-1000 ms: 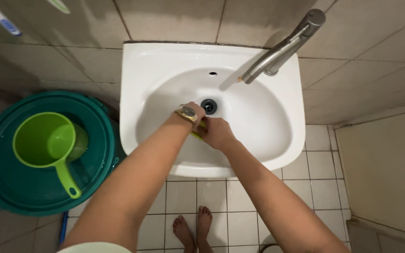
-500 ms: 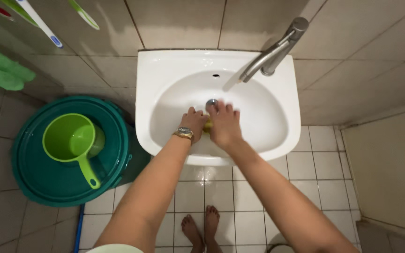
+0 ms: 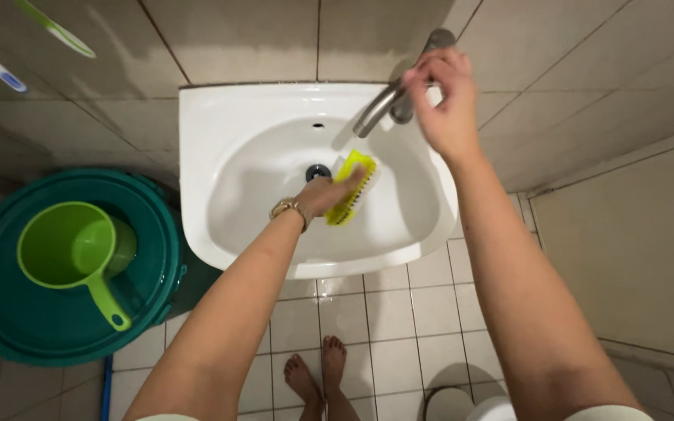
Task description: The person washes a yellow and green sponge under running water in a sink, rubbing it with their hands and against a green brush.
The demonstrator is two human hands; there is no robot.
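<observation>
Yellow-green plastic with white bristles: that is the scrub brush (image 3: 352, 187) I have in my left hand (image 3: 328, 192), held inside the white sink (image 3: 220, 148), just right of the drain (image 3: 317, 171) and below the spout of the metal faucet (image 3: 384, 103). My left fingers are curled around its lower end, so the grip is closed on the brush. I judge it light and stiff in the back, springy in the bristles, and likely slick when wet; the safest hold looks to be across the hard back, fingers along both long edges, rather than on the bristle face. My right hand (image 3: 442, 97) is up at the faucet's top, fingers bent about the handle and touching it; whether they truly clamp it I cannot tell.

Compared with half a second ago, my right hand has left the basin, where it lay beside the left near the drain, and has risen to the faucet. The brush, then almost hidden between both hands, now shows most of its length. To my left, the green dipper (image 3: 68, 245) sits in the teal bucket (image 3: 9, 327) as before.
</observation>
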